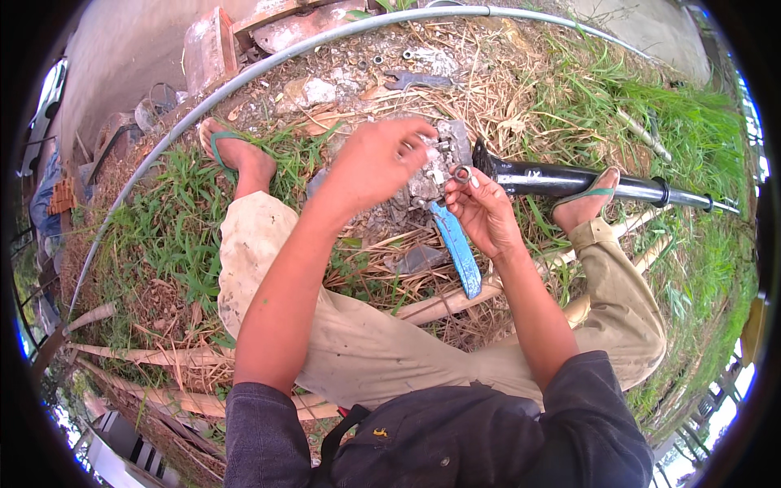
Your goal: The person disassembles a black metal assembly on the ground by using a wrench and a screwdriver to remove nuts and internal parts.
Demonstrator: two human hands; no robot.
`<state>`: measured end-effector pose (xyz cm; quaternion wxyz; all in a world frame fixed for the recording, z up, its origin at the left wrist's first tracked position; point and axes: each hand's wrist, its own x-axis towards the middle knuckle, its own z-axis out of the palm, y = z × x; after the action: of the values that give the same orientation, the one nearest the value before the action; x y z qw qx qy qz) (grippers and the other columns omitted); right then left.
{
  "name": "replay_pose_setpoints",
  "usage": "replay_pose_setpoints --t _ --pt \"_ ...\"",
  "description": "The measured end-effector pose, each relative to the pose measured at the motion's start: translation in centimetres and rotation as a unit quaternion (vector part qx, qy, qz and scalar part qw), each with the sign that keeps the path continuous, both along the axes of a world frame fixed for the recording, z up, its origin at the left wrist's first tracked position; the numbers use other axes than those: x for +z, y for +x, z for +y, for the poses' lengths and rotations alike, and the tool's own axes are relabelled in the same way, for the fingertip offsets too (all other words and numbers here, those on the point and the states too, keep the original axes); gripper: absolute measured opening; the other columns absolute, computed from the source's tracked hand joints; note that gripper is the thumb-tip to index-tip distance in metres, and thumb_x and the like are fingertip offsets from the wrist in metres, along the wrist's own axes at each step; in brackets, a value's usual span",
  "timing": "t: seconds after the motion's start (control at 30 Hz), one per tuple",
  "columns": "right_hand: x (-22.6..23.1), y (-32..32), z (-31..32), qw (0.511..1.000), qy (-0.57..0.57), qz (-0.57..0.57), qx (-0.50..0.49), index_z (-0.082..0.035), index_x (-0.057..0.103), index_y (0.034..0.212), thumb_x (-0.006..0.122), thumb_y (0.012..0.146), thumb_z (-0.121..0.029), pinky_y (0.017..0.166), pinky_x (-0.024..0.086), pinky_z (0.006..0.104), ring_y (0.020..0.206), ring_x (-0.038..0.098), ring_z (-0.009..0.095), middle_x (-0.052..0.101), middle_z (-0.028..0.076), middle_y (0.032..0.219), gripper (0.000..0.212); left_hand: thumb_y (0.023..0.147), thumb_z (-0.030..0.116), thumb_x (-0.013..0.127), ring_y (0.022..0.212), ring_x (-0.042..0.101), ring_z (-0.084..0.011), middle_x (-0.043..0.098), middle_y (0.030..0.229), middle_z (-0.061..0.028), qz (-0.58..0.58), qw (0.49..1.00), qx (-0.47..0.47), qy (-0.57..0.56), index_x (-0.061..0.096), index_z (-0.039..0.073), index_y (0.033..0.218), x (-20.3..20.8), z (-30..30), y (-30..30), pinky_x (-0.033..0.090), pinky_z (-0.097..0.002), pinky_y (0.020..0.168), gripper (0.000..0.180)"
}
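My right hand (490, 213) pinches a small metal ring (461, 174) between thumb and fingertips. My left hand (381, 167) hovers just left of it, palm down, fingers bent with gaps between them and nothing visible in them. Beneath both hands lies a heap of grey rubble and metal pieces (423, 187), partly hidden by the left hand. From it a flat blue-painted bar (458, 252) points toward me. Right of the ring, a long black tube (541, 178) with a shiny metal end lies on the ground, reaching past my right foot.
An open-ended wrench (417, 80) lies beyond the hands, with small metal rings (378, 59) nearby. A grey pipe (272, 61) curves around the far and left sides. Bamboo poles (443, 307) lie near my legs. Broken bricks (210, 50) are piled far left, and grass (683, 138) grows at right.
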<state>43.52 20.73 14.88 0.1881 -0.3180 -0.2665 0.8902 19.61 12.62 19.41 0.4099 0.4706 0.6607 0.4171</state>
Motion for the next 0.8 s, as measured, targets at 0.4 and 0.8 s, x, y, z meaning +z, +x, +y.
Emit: replay_pose_setpoints --t 0.4,0.8 --pt "3.0 -2.0 -0.6 0.997 0.003 0.076 -0.003 -0.001 0.061 0.126 0.070 0.099 -0.014 0.080 0.056 0.0322 0.091 0.068 0.018 0.069 0.009 0.111 0.032 0.084 0.013 0.081 0.085 0.067 -0.0111 0.072 0.091 -0.0022 -0.174 0.982 -0.069 -0.027 0.071 0.005 0.111 2.3 0.4 1.4 0.052 -0.0301 0.075 0.030" --pt "3.1 -1.7 -0.4 0.995 0.002 0.092 0.035 -0.004 0.061 0.125 0.071 0.098 -0.015 0.081 0.056 0.0320 0.095 0.069 0.019 0.071 0.012 0.109 0.030 0.092 0.017 0.078 0.085 0.066 -0.0086 0.072 0.091 -0.0016 -0.244 0.968 -0.059 0.016 0.073 0.002 0.102 1.6 0.3 1.1 0.053 -0.0284 0.076 0.019"
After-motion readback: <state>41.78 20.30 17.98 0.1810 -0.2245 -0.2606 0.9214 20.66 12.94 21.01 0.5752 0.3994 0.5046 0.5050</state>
